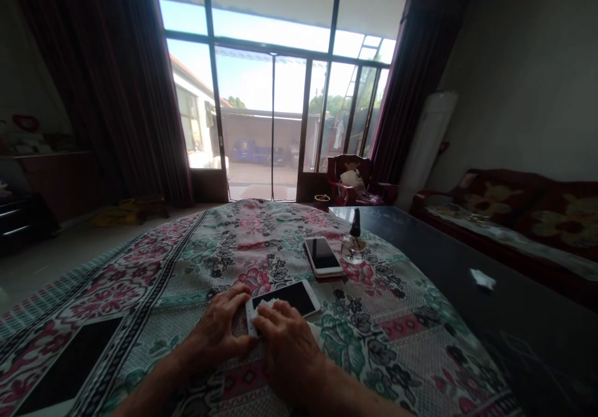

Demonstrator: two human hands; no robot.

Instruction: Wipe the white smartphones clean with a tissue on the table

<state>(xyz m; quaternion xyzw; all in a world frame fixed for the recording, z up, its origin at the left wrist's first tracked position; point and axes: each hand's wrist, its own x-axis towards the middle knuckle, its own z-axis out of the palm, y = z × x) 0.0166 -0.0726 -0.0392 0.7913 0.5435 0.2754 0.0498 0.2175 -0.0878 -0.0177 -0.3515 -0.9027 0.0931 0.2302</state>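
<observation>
A white smartphone (293, 298) with a dark screen lies flat on the floral cloth in front of me. My left hand (222, 325) rests at its left end, fingers curled around the edge to steady it. My right hand (286, 340) lies on the near left part of the screen, fingers pressed on a small white wad (268, 303), apparently cloth or tissue. A second phone (322, 256) with a pale frame lies a little farther off, to the right. Beside that one stands a small clear glass bottle (354, 240) with a dark top.
The patterned cloth (196, 261) covers the surface. A dark tablet-like slab (65, 367) lies at the near left. To the right runs a dark glossy table (467, 305) with a white scrap (482, 278). Sofa at right, chair and glass doors beyond.
</observation>
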